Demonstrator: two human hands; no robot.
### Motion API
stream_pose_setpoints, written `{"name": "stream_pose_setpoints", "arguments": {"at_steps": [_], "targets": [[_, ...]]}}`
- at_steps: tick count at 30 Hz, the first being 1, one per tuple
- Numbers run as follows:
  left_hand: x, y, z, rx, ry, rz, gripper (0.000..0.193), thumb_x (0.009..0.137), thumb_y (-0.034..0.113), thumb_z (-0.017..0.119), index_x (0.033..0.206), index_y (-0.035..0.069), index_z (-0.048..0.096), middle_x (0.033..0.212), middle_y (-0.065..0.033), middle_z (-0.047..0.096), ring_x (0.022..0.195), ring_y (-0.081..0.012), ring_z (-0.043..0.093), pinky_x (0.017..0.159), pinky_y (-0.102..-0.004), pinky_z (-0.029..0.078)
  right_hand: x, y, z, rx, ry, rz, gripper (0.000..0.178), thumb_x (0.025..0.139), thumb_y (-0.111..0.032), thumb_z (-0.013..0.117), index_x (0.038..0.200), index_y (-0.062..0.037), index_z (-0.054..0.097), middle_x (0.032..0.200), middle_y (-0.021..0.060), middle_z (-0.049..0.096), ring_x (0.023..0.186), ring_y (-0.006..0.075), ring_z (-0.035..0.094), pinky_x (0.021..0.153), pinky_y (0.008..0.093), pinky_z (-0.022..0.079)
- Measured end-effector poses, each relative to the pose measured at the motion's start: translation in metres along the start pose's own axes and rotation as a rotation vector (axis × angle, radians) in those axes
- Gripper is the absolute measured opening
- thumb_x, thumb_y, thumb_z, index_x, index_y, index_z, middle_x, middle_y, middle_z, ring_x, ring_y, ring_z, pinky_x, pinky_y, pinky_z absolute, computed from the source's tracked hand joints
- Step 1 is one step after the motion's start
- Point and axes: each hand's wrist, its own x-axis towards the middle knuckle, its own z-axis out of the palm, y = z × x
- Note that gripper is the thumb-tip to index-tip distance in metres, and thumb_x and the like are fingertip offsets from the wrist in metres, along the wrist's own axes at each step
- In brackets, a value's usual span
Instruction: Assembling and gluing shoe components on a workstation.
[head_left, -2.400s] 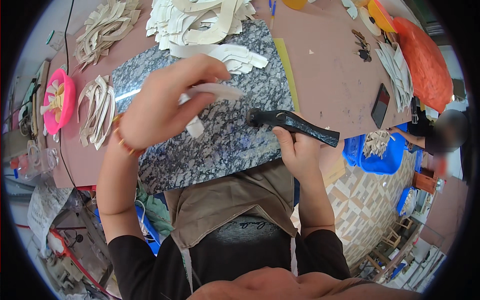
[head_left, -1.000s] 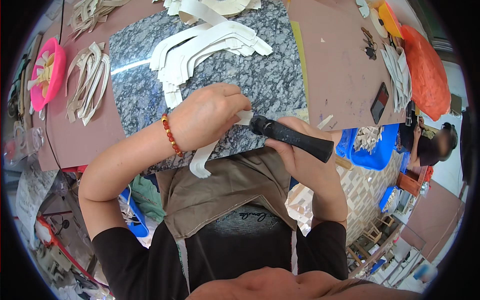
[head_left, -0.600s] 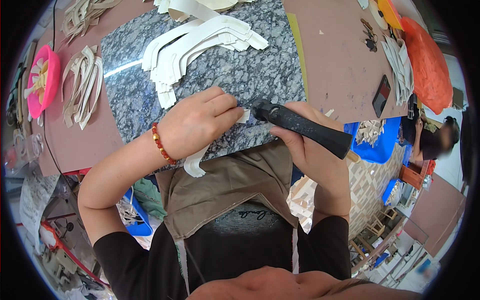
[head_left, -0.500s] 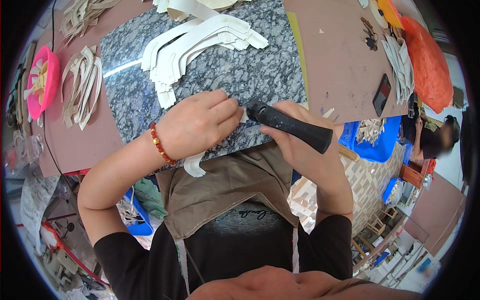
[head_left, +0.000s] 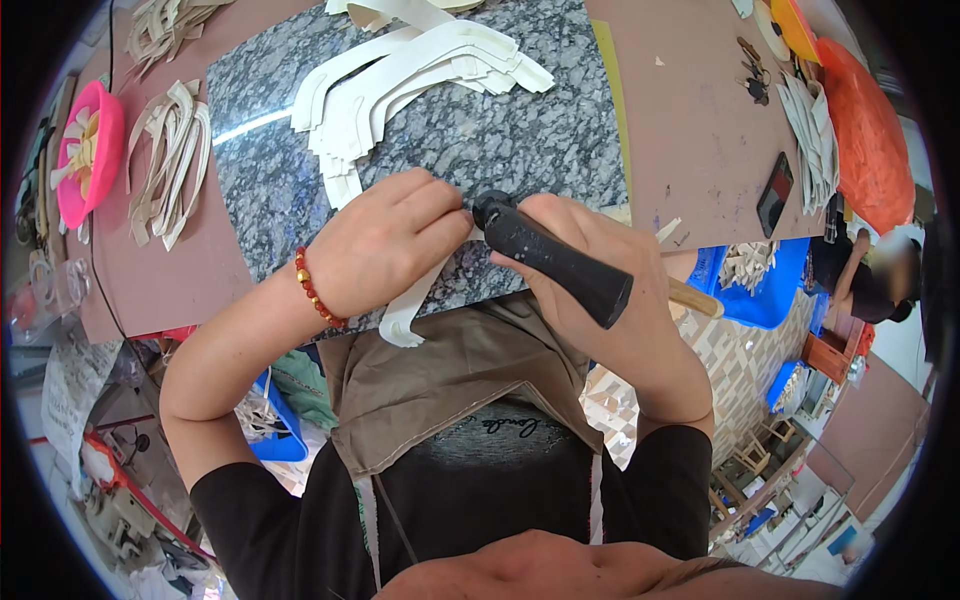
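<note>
My left hand (head_left: 395, 240) is closed, its fingertips pressing a pale strip (head_left: 403, 315) onto the speckled stone slab (head_left: 540, 145). One curved end of that strip hangs over the slab's near edge; much of the rest lies under the hand. My right hand (head_left: 590, 255) grips a hammer with a large black head (head_left: 560, 255). Its wooden handle (head_left: 697, 298) sticks out to the right behind the hand. The hammer's narrow end is right beside my left fingertips, and whether it touches the strip is hidden. Beyond the hands, a fanned stack of white curved strips (head_left: 400, 90) lies on the slab.
Bundles of beige strips (head_left: 172, 165) and a pink basket (head_left: 108, 150) are on the left. On the right lie a phone (head_left: 774, 195), keys (head_left: 753, 75), and a red plastic bag (head_left: 870, 140). A blue bin (head_left: 765, 300) stands below the table's right edge. Another person (head_left: 865, 275) is at far right.
The hammer has shifted a little left and its head has turned, so more of the wooden handle shows. More of the strip is visible below my left hand. The view has shifted slightly.
</note>
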Motion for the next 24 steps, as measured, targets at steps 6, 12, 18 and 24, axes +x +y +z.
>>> {"name": "stream_pose_setpoints", "arguments": {"at_steps": [6, 12, 18, 24], "targets": [[-0.013, 0.009, -0.001, -0.046, 0.126, -0.189, 0.035, 0.073, 0.003, 0.084, 0.106, 0.002, 0.073, 0.098, -0.0095, 0.064, 0.084, -0.0279, 0.063, 0.074, -0.0386, 0.053, 0.000, 0.004, 0.002, -0.010, -0.080, 0.047, 0.023, 0.087, -0.013, 0.083, 0.101, -0.0022, 0.068, 0.089, 0.0109, 0.069, 0.075, 0.0315, 0.069, 0.065, 0.0355, 0.054], [-0.017, 0.014, 0.003, 0.056, 0.123, -0.104, 0.030, 0.076, 0.004, 0.075, 0.106, 0.000, 0.073, 0.097, -0.0087, 0.063, 0.084, -0.0250, 0.062, 0.072, -0.0367, 0.052, 0.004, 0.010, 0.002, 0.005, -0.025, 0.025, 0.024, 0.092, -0.022, 0.077, 0.096, -0.0083, 0.058, 0.082, 0.0076, 0.063, 0.072, 0.0312, 0.067, 0.060, 0.0402, 0.052], [-0.012, 0.024, 0.000, 0.319, -0.021, 0.008, 0.033, 0.077, 0.009, 0.071, 0.109, -0.002, 0.071, 0.101, -0.0084, 0.062, 0.087, -0.0229, 0.061, 0.073, -0.0338, 0.051, 0.007, 0.005, 0.001, 0.052, -0.066, 0.020, 0.024, 0.088, -0.015, 0.082, 0.101, -0.0020, 0.067, 0.088, 0.0111, 0.067, 0.075, 0.0324, 0.068, 0.063, 0.0369, 0.053], [-0.020, 0.024, -0.004, 0.214, 0.029, -0.128, 0.038, 0.075, 0.009, 0.078, 0.111, -0.001, 0.070, 0.102, -0.0087, 0.064, 0.087, -0.0253, 0.062, 0.072, -0.0370, 0.050, 0.012, -0.006, -0.001, -0.041, -0.122, 0.024, 0.025, 0.088, -0.016, 0.083, 0.102, -0.0025, 0.067, 0.089, 0.0117, 0.067, 0.076, 0.0331, 0.068, 0.064, 0.0370, 0.053]]}}
